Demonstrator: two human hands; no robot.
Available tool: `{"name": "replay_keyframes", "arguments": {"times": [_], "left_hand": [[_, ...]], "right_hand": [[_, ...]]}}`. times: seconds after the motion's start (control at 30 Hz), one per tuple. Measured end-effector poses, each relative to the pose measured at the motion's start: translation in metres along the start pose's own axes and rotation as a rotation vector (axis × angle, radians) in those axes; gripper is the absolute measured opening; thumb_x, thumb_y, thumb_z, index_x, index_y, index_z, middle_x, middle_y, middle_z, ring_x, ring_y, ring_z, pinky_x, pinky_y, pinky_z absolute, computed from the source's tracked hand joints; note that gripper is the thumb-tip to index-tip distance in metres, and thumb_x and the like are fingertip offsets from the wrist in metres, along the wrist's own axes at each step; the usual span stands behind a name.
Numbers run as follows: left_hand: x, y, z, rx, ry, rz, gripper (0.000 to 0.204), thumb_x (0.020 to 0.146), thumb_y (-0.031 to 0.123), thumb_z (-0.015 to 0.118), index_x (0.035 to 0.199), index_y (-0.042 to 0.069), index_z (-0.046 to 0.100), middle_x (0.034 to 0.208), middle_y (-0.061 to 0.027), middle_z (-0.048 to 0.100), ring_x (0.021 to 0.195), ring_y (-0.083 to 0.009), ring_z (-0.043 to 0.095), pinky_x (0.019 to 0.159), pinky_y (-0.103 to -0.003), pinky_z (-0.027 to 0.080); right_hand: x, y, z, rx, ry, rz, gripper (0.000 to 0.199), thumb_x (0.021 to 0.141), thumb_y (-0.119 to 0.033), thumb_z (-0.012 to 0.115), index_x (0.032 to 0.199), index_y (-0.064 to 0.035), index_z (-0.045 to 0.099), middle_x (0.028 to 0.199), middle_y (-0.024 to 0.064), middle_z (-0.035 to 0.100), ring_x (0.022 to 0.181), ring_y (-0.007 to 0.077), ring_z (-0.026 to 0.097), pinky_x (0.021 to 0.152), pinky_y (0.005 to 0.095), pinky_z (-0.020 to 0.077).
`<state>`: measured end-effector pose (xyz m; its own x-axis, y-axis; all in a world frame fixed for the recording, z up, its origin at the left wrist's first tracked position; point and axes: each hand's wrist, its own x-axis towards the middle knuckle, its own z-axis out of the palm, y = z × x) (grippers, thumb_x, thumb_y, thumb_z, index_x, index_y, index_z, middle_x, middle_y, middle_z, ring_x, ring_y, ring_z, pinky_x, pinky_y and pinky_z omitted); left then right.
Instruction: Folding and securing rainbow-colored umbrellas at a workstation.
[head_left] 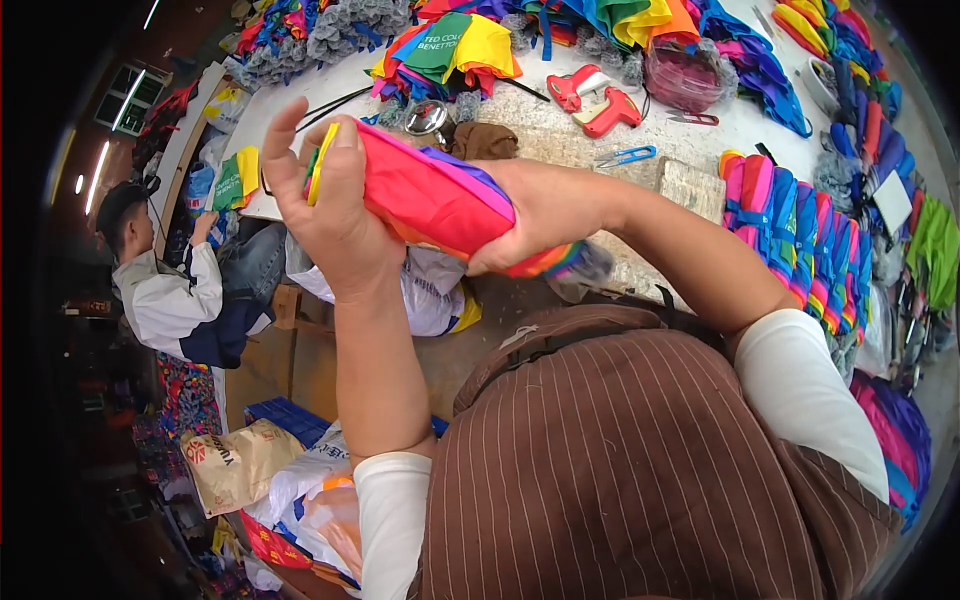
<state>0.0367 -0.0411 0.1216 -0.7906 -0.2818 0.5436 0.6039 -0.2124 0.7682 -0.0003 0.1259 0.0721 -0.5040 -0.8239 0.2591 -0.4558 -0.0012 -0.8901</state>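
Observation:
A folded umbrella with red, pink, purple and yellow panels is held tilted in front of my chest, above the table's near edge. My left hand pinches its left end, thumb against a yellow and green edge of the cloth, with some fingers raised. Wrapped round its right part is my right hand, the thumb below. Rainbow-striped cloth and a grey fuzzy end show beneath that hand. Behind the umbrella lie a brown cloth and a round shiny metal container.
On the white table are red-and-white tagging guns, blue thread snips and a worn block. Bundled folded umbrellas stand at right; colourful ones are heaped behind. A co-worker sits at left, above bags.

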Motion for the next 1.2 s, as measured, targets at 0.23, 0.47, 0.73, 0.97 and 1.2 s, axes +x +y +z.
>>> {"name": "replay_keyframes", "arguments": {"times": [0.23,0.47,0.73,0.97,1.2], "left_hand": [[-0.002,-0.034,-0.009,0.109,0.169,-0.145,0.043,0.086,0.002,0.058,0.125,0.008,0.040,0.095,-0.0073,0.057,0.081,-0.0151,0.059,0.071,-0.029,0.050],[-0.031,-0.053,-0.033,-0.482,-0.077,-0.498,0.041,0.085,0.021,0.061,0.121,0.009,0.044,0.105,-0.0134,0.060,0.103,-0.0336,0.059,0.094,-0.047,0.045],[-0.021,-0.028,-0.055,-0.293,0.084,-0.374,0.032,0.083,0.024,0.060,0.106,0.003,0.053,0.096,-0.0117,0.063,0.089,-0.0316,0.063,0.085,-0.047,0.051],[-0.023,-0.014,-0.079,-0.330,0.198,-0.313,0.033,0.083,0.024,0.060,0.108,0.004,0.055,0.097,-0.0121,0.063,0.088,-0.0295,0.063,0.085,-0.046,0.051],[-0.038,0.016,-0.004,-0.159,-0.173,-0.286,0.035,0.083,0.026,0.054,0.108,0.002,0.049,0.089,-0.0102,0.056,0.086,-0.0248,0.056,0.089,-0.043,0.044]], "right_hand": [[-0.022,0.029,0.014,-0.207,0.102,0.319,0.059,0.068,-0.024,0.073,0.116,-0.0027,0.046,0.096,0.0131,0.060,0.094,0.0246,0.060,0.084,0.0326,0.0454],[-0.032,0.022,0.017,0.133,-0.021,0.140,0.068,0.068,-0.026,0.074,0.123,-0.0027,0.042,0.108,0.0163,0.057,0.102,0.0287,0.056,0.089,0.0355,0.0439],[-0.043,0.013,0.023,-0.561,0.526,-0.323,0.045,0.070,-0.012,0.076,0.110,-0.0061,0.056,0.106,0.0140,0.056,0.099,0.0286,0.055,0.084,0.0370,0.0459],[-0.080,0.003,0.024,-0.456,0.239,-0.423,0.015,0.076,-0.006,0.069,0.088,-0.0044,0.059,0.083,0.0077,0.059,0.078,0.0275,0.060,0.071,0.0337,0.0480],[-0.037,-0.021,-0.013,-0.261,0.419,-0.201,0.057,0.071,-0.034,0.079,0.111,-0.0029,0.052,0.100,0.0106,0.059,0.096,0.0225,0.057,0.085,0.0344,0.0452]]}}
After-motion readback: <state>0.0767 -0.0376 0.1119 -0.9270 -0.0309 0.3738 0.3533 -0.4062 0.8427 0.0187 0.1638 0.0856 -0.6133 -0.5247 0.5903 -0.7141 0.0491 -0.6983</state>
